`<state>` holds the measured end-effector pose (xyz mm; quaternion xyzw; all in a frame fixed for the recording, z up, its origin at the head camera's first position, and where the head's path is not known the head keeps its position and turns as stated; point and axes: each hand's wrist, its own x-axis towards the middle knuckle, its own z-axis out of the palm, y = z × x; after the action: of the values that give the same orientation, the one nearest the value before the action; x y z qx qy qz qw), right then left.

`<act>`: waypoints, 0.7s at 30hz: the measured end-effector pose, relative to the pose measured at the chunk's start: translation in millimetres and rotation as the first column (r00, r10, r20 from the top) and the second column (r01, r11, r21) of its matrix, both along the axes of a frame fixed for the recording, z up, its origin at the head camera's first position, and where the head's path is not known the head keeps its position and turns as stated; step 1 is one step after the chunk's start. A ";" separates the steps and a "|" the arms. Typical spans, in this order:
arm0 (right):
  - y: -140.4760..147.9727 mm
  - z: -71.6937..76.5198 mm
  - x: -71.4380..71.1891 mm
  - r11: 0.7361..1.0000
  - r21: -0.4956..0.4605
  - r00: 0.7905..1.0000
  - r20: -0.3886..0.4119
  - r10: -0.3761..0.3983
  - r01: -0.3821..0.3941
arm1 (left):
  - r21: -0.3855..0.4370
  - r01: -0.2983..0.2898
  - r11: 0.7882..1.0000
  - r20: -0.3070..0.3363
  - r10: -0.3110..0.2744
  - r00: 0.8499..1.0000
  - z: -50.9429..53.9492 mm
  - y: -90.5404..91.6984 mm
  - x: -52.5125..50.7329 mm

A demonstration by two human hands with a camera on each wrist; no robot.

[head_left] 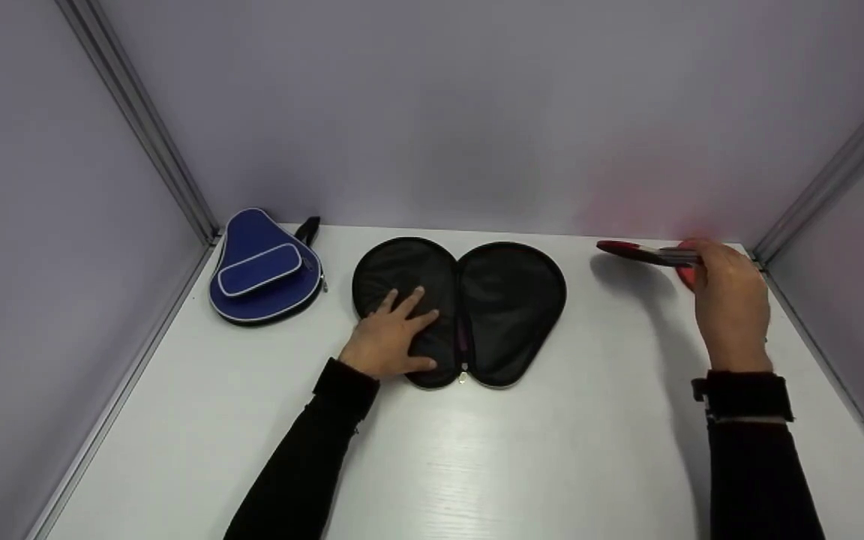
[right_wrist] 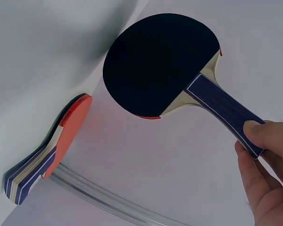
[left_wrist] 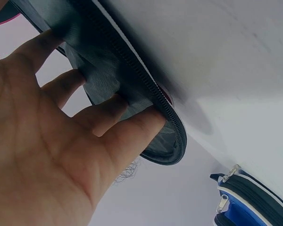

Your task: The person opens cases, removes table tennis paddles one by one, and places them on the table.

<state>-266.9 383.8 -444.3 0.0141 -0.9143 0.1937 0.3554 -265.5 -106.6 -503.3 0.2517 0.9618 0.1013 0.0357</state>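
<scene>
An unzipped case [head_left: 511, 300] lies spread in two black halves on the table. My left hand [head_left: 381, 341], fingers spread, rests on its left half; in the left wrist view the fingertips of that hand [left_wrist: 61, 132] touch the dark lining [left_wrist: 104, 70]. At the right, my right hand [head_left: 733, 304] holds a table tennis paddle [head_left: 631, 253] above the table. The right wrist view shows the paddle's black face [right_wrist: 160, 61] and my hand [right_wrist: 269, 165] pinching the end of its blue handle. A second paddle [right_wrist: 68, 132] with a red face lies beyond, partly hidden in the head view.
A blue paddle case [head_left: 263, 262] with white piping and a black strap lies at the back left of the white table [head_left: 522, 457]. Grey panels [head_left: 432, 112] with metal corner posts stand behind and at both sides.
</scene>
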 end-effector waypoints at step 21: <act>13.9 -26.9 -5.0 1.000 -0.017 0.976 0.215 0.029 -0.026 | 0.001 0.005 1.000 -0.014 -0.005 1.000 1.5 0.9 0.9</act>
<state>-271.9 397.7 -471.2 0.0031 -0.9457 0.2057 0.2517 -264.6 -105.7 -501.8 0.2546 0.9614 0.1001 0.0293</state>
